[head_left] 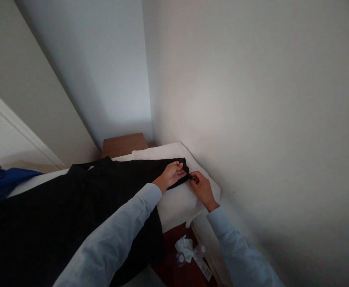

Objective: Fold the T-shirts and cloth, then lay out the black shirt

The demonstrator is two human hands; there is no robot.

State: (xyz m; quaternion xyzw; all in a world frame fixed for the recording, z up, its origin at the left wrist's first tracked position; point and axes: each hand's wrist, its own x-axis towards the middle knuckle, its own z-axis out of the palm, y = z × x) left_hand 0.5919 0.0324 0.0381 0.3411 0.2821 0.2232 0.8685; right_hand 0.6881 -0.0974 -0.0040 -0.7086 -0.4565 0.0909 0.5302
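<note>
A black garment (72,203) lies spread over a white mattress (177,201), one narrow end reaching toward the wall. My left hand (172,174) rests on that end with its fingers curled over the cloth. My right hand (200,186) pinches the tip of the same end between thumb and fingers. Both arms wear light blue sleeves.
A white wall runs close along the right. A brown wooden headboard or table (123,144) stands in the corner behind the mattress. Blue cloth (0,181) lies at the far left. White paper tags and plastic bits (189,251) lie on the dark red floor below.
</note>
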